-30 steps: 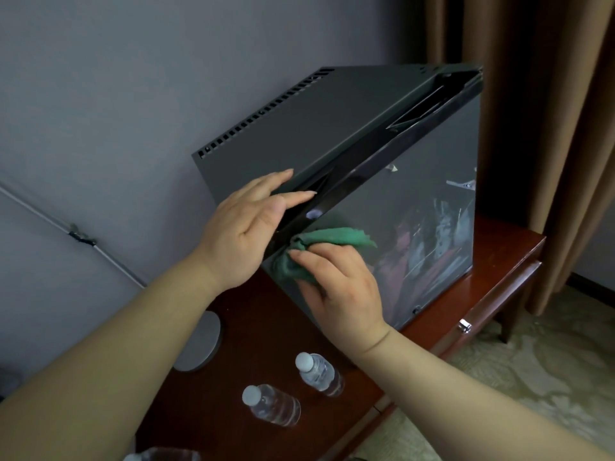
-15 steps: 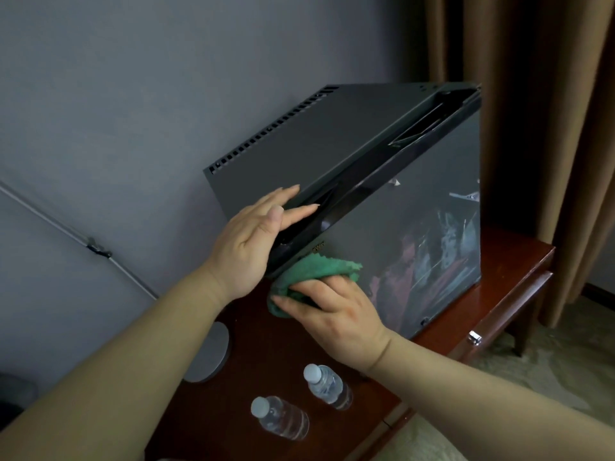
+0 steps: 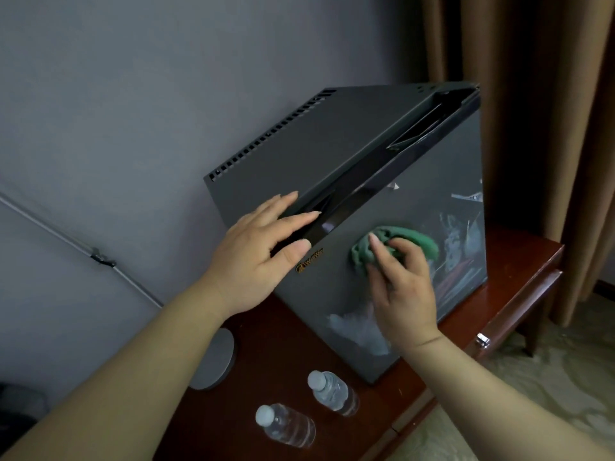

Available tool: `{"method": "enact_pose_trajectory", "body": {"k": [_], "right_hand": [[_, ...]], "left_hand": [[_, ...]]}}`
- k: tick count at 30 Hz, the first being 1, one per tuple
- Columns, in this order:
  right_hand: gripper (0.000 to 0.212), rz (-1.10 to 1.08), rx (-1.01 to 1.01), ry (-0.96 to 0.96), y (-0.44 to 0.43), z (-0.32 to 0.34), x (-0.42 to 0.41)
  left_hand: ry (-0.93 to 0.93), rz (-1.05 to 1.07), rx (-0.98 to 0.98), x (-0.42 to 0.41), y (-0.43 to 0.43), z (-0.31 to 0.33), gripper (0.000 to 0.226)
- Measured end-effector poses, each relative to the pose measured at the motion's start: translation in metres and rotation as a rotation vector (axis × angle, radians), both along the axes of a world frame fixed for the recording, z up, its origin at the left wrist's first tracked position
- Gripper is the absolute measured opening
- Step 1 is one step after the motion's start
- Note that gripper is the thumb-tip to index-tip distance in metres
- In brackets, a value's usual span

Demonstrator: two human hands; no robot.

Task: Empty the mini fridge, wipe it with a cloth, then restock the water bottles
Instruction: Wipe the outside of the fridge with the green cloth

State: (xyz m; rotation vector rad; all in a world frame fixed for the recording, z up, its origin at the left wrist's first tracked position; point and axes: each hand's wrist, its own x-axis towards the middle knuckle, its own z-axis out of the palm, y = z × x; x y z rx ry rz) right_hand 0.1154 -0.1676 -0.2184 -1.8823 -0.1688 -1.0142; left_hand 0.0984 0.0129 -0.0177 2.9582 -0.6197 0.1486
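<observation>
Lying nearest, below both wrists, a water bottle (image 3: 286,424) and a second bottle (image 3: 334,392) are being left out on the table (image 3: 525,257), so restocking is judged not yet begun. Above them, the cloth (image 3: 399,244) is being gripped by the curled right hand (image 3: 402,287) and pressed on the fridge (image 3: 316,154) door. It is being carried rightward, away from the corner under the left hand (image 3: 263,257) where it was half a second ago, so outside wiping is judged under way. The fridge's top front edge is being steadied by flat, uncurled left fingers. Open door is being offered right of the cloth; beyond, the door's edge is being crowded by the curtain (image 3: 532,111).
</observation>
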Motion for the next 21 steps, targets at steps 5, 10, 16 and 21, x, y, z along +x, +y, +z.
{"method": "enact_pose_trajectory", "body": {"k": [5, 10, 16, 21], "right_hand": [[0.038, 0.167, -0.168, -0.049, 0.02, -0.031, -0.025], [0.043, -0.034, 0.128, 0.128, -0.015, -0.013, 0.016], [0.051, 0.006, 0.216, 0.196, -0.008, -0.016, 0.006], [0.049, -0.013, 0.284, 0.248, -0.04, -0.019, 0.03]], "left_hand": [[0.056, -0.024, 0.252, -0.003, -0.014, 0.016, 0.072], [0.099, -0.025, 0.296, 0.011, -0.045, 0.022, 0.077], [0.08, -0.049, 0.234, 0.04, -0.084, 0.021, 0.077], [0.084, -0.055, 0.242, 0.054, -0.109, 0.02, 0.077]]}}
